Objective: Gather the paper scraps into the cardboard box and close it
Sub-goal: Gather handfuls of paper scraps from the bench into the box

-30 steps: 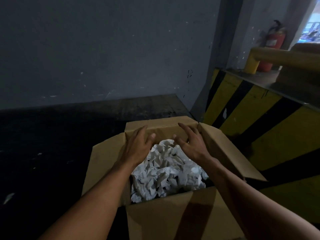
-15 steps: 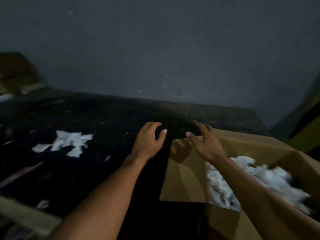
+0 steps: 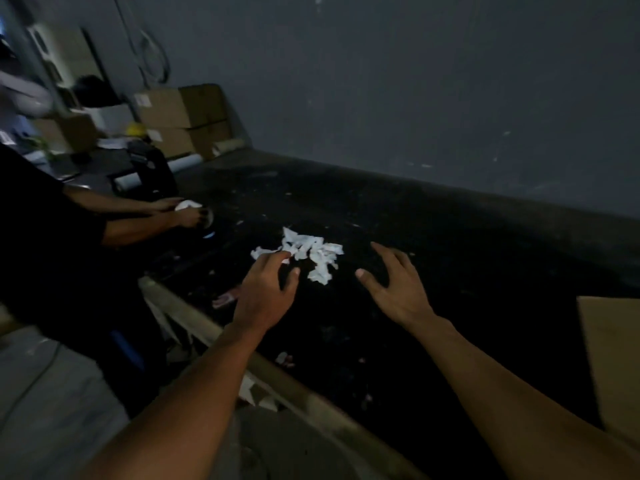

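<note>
a dim room with a dull grey wall (image 3: pixel 415 81) behind a long, black, scuffed bench (image 3: pixel 467 244). a small heap of white paper scraps (image 3: pixel 308 251) lies on the bench top, well away from the cardboard box (image 3: pixel 609 358), of which only a brown flap shows at the right edge. the left hand (image 3: pixel 263 299) hangs over the near left side of the heap, its fingers (image 3: pixel 277 261) loosely bent and holding nothing; the tips overlap the nearest scrap, but whether they touch it cannot be told. the right hand (image 3: pixel 398 289) is just to the right of the heap and apart from it, palm down, fingers spread and released. a few stray bits (image 3: pixel 284 358) lie near the bench's front edge. at the left a second person (image 3: pixel 52 237) in dark clothes has both hands on something white on the bench. behind them stand stacked cartons (image 3: pixel 183 119) and a yellow helmet (image 3: pixel 135 128).
</note>
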`<state>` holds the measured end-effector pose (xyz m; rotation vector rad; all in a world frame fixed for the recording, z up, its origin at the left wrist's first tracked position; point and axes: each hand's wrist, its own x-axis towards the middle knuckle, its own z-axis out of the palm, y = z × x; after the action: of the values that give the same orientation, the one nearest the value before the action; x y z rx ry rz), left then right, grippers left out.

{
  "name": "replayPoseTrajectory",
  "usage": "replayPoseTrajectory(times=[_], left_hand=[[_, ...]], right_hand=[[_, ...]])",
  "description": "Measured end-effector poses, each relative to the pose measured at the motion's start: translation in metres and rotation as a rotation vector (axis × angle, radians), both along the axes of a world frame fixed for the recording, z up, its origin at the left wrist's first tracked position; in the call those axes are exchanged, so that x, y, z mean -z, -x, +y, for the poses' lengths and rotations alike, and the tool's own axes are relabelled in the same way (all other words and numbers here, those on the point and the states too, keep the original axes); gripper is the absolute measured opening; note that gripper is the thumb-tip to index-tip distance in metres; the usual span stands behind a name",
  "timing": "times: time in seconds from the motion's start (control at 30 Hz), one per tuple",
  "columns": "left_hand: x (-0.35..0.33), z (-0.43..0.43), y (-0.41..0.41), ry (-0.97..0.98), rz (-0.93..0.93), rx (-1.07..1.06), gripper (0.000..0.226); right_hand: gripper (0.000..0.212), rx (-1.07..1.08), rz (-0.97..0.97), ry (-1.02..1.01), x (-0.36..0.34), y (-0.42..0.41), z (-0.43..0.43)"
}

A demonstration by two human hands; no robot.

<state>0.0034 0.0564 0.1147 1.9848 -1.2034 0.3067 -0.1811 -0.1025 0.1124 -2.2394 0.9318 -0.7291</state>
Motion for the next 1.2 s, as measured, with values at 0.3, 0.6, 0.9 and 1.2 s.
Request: replayPoseTrajectory(times=[0.3,0.6,0.9,1.2], left_hand=[[0.034,0.025,-0.093,-0.032,0.101,0.036,0.058],[0.095,-0.05,-0.199,-0.245,0.107,-0.025,0.074],[0.136,-0.141,-0.286,-0.412,-0.001,0.121,0.078],[0.172,-0.225,-0.355,-0.713,-0.274,0.475,0.099]], right_hand=[[0.08,-0.003,0.075,-0.009,0.033,-0.11,0.015],[0.082,0.077,0.154,0.028,0.091,-0.206,-0.053],[0.073,0.099,0.34,0.015,0.142,-0.287,-0.126],[0.071,-0.012,0.632,0.037,0.162,-0.326,-0.181]])
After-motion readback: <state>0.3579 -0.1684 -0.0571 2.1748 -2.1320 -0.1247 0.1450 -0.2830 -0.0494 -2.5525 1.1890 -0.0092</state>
